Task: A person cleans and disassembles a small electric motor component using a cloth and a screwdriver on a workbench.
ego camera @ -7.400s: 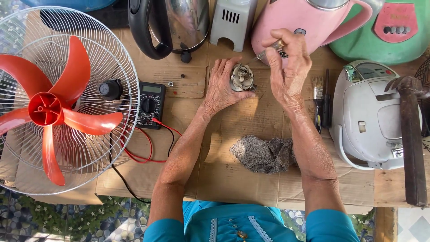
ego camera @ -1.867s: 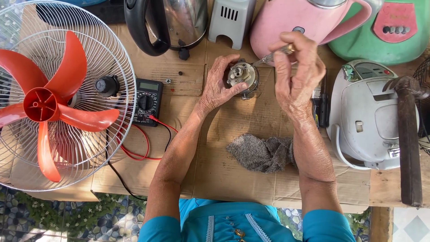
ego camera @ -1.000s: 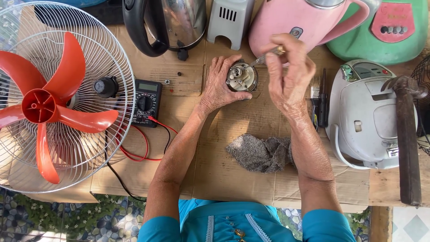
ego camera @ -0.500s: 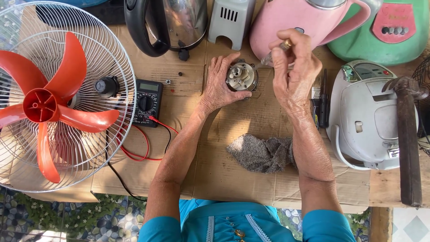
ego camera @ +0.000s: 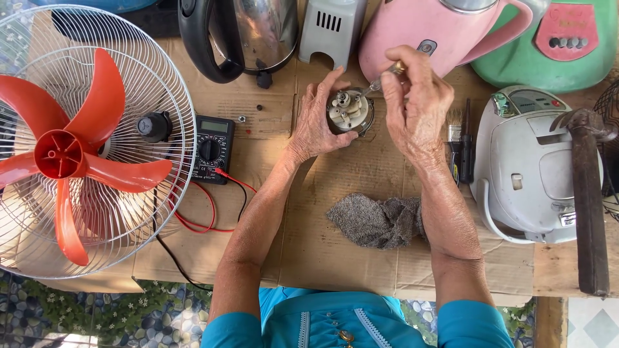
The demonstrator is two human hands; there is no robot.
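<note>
At the far middle of the cardboard-covered table (ego camera: 335,258), a small round metal component with pale terminals (ego camera: 350,111) sits cupped in the left hand (ego camera: 317,119), whose fingers curl around its left side and hold it face up. Just right of it, the right hand (ego camera: 418,100) pinches a slim screwdriver (ego camera: 382,77); the tool's long axis slants from the fingers at upper right down-left to the part's top, so the right hand works it while the left, touching it, is nearer. A grey rag (ego camera: 377,220) lies near the person, between the 2 forearms. Right of the right wrist rest a small brush (ego camera: 454,138) and a dark tool, then a white rice cooker (ego camera: 535,164). Beyond the hands stand a pink kettle (ego camera: 422,29) and a steel kettle (ego camera: 248,35); to the left lie a multimeter (ego camera: 213,148) with red leads and a caged fan with red blades (ego camera: 77,148). Compared with 0.5 s ago, both hands keep the same grips; the part and the screwdriver look much the same.
</note>
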